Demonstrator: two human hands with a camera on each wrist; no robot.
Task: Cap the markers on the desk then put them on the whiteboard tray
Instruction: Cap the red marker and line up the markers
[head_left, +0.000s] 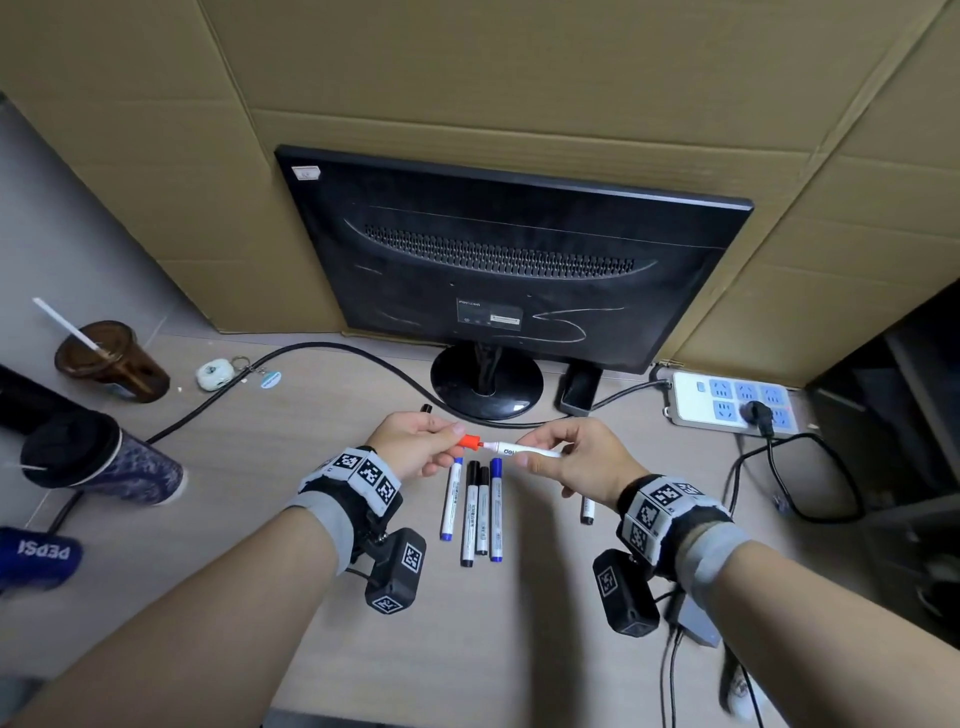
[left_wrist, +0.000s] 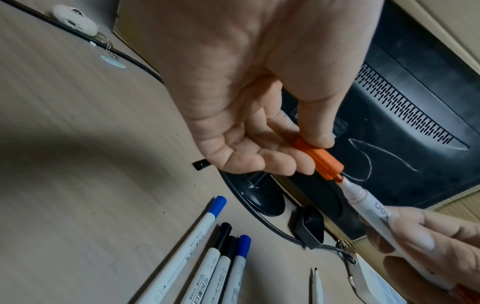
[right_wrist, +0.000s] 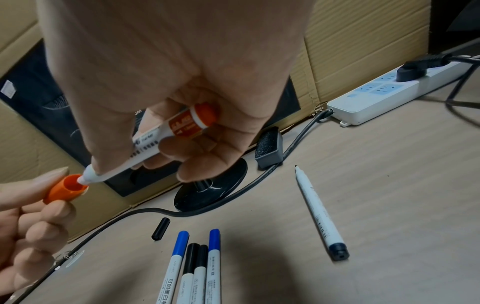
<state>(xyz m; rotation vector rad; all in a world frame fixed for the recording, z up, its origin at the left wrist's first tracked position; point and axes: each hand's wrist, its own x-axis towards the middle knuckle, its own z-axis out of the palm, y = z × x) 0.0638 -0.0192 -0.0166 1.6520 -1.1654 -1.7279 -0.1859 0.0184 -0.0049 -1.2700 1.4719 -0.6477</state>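
My left hand pinches an orange cap between thumb and fingers. My right hand grips a white marker with an orange end. The marker's tip sits at the mouth of the orange cap, just entering it. Below the hands, several capped markers, blue and black, lie side by side on the desk. An uncapped black marker lies to their right, partly hidden under my right wrist in the head view. A loose black cap lies near the monitor base.
A monitor on a round base stands behind the hands, cable running left. A black eraser and power strip sit at right. Cups and a bottle stand at left. Cardboard backs the desk.
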